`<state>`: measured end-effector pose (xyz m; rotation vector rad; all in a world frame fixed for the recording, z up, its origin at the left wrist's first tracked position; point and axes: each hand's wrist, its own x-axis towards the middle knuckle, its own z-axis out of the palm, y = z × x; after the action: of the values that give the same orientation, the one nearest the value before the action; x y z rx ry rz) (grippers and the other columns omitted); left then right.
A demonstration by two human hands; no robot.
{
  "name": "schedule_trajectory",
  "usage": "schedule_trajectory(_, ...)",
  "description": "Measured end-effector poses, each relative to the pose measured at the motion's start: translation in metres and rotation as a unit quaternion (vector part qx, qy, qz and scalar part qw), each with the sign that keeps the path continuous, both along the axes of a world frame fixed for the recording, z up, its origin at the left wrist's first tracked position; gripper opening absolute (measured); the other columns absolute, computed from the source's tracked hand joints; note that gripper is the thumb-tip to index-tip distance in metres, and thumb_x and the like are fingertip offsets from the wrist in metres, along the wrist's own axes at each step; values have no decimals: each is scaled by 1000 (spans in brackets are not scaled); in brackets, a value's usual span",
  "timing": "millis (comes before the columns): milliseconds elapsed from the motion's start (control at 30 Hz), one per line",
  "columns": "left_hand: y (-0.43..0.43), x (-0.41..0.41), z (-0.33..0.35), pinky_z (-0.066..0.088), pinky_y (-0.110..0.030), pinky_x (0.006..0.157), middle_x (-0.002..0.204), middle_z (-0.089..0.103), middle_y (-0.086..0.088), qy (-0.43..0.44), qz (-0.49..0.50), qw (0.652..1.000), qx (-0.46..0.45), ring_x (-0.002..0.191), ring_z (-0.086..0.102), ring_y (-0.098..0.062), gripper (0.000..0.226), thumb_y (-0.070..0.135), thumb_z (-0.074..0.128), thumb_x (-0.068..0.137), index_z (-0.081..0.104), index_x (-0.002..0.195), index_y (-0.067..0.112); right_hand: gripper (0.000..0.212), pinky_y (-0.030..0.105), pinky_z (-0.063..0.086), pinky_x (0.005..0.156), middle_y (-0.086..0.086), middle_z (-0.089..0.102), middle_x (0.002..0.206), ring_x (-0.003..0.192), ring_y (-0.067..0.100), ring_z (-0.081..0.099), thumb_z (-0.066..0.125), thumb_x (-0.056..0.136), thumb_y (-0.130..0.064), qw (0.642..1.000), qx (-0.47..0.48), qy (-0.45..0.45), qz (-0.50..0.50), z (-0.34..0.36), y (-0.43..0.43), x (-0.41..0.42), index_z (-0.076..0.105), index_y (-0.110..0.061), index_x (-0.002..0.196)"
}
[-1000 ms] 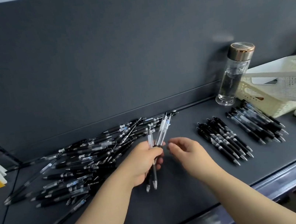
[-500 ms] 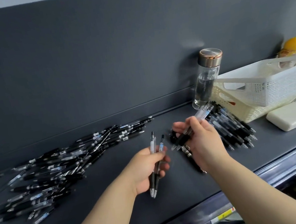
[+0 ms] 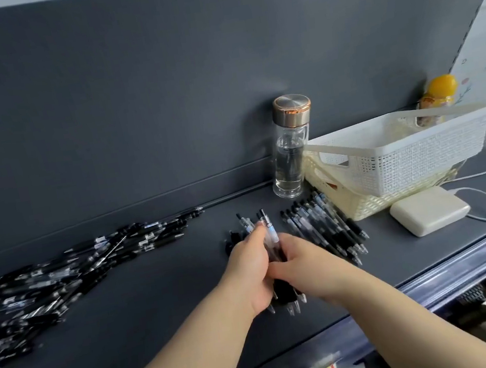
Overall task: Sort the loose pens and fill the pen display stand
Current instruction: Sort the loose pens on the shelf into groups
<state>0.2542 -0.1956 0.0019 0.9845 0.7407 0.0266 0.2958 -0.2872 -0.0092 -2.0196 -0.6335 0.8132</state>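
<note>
A big heap of loose black and clear pens (image 3: 59, 276) lies on the dark shelf (image 3: 148, 319) at the left. A sorted row of black pens (image 3: 325, 228) lies beside the baskets. Between them my left hand (image 3: 249, 273) grips a small bundle of pens (image 3: 271, 243), tips pointing toward me. My right hand (image 3: 305, 266) meets it from the right and holds the same bundle lower down. Another group of pens behind my hands is mostly hidden. No display stand is in view.
A glass bottle (image 3: 291, 147) with a copper lid stands at the back wall. Right of it a white basket (image 3: 405, 151) sits on a cream basket (image 3: 366, 205). A white charger block (image 3: 429, 214) with cable lies near the shelf's front edge.
My right hand, which held pens over the sorted piles, has come back to my left hand. Both hands now hold one bundle. The view has swung right.
</note>
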Motion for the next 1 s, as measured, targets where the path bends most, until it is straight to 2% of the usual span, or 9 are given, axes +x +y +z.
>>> schedule_trajectory(100,-16,15,-4,47,-33,95,109,68,-10,-25,-55,997,47,100,62,-19,35,33,40,100,66,106,10,8,17,37,54,-6,51,65,55,5,46,54,81,-12,998,-12,-61,-28,7,-19,24,50,-18,77)
schedule_trajectory(167,-22,22,-10,36,-30,106,129,56,2,-17,-103,969,225,118,51,-14,36,32,38,101,56,128,16,21,19,29,50,-9,46,65,60,8,46,54,83,-12,984,-65,-159,-42,11,-30,43,41,-22,70)
schedule_trajectory(200,-21,25,-15,30,-28,109,134,48,7,-3,-138,925,354,127,43,-13,39,31,37,100,47,136,18,23,24,26,51,-8,44,67,66,14,46,53,84,-13,972,-97,-207,-46,11,-34,52,37,-22,70)
schedule_trajectory(267,-18,29,-27,23,-28,112,148,34,5,14,-230,781,580,138,29,-16,44,29,36,100,38,143,17,20,26,26,55,-2,47,73,74,21,43,51,85,-12,954,-159,-251,-50,6,-40,68,36,-17,72)
schedule_trajectory(333,-16,30,-39,13,-34,117,155,24,4,26,-316,656,685,143,16,-18,47,31,35,100,34,145,20,6,26,33,64,10,56,91,82,27,48,48,85,-9,936,-206,-279,-52,-1,-42,79,43,-11,87)
schedule_trajectory(400,-17,28,-46,3,-41,117,156,19,5,47,-349,604,715,145,5,-18,50,36,33,99,27,147,23,23,30,39,74,16,53,110,100,31,51,48,85,-9,927,-215,-302,-52,-7,-42,80,46,-5,108)
schedule_trajectory(533,-18,25,-47,0,-40,118,153,24,2,77,-331,579,741,145,6,-17,59,38,35,98,15,150,19,42,37,40,91,15,43,122,114,34,44,48,88,-15,914,-212,-339,-64,-15,-40,76,40,-10,129)
schedule_trajectory(767,-16,16,-44,0,-40,117,145,28,-2,118,-322,560,754,142,10,-22,51,30,39,93,31,142,17,31,31,39,71,12,45,116,99,31,55,44,89,-9,910,-189,-363,-59,-12,-39,77,48,-10,119)
schedule_trajectory(1000,-12,7,-43,-7,-42,117,159,2,-3,139,-343,564,738,146,-10,-22,57,29,35,95,19,149,15,15,30,35,63,10,55,101,80,29,52,42,84,-4,902,-208,-379,-15,0,-28,85,50,-10,94)
